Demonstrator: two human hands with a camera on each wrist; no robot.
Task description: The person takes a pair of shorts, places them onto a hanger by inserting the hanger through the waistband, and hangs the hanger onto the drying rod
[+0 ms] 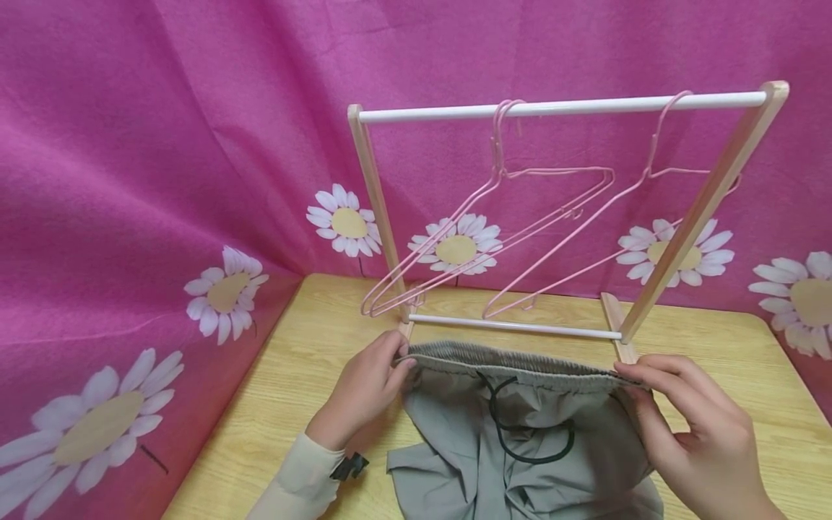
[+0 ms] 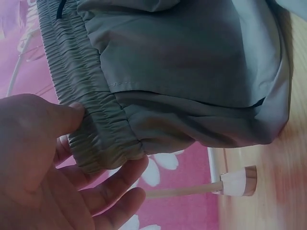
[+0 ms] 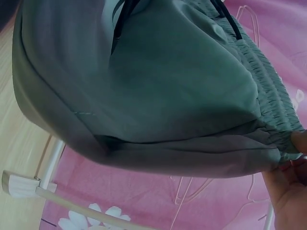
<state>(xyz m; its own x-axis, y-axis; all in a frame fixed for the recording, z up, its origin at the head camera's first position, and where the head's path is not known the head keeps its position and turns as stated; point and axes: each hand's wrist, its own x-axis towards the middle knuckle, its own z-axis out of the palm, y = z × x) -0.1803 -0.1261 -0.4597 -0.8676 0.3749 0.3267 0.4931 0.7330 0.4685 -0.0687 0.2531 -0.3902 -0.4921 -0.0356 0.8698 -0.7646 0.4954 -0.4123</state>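
Observation:
Grey-green drawstring pants [image 1: 520, 433] are held up by the waistband, their lower part bunched on the wooden table. My left hand [image 1: 367, 386] pinches the left end of the elastic waistband [image 2: 76, 81] between thumb and fingers. At the other end, my right hand [image 1: 705, 426] grips the waistband the same way. Stretched between both hands, the waist opening gapes slightly. A black drawstring [image 1: 533, 458] loops down the front. In the right wrist view, the right hand [image 3: 288, 191] shows only partly at the edge.
Behind the pants stands a small rack with wooden side posts [image 1: 702, 217] and a white top rail [image 1: 585, 107]. Pink wire hangers [image 1: 552, 253] hang from it. A pink curtain with daisies [image 1: 260, 108] surrounds the wooden table [image 1: 260, 419].

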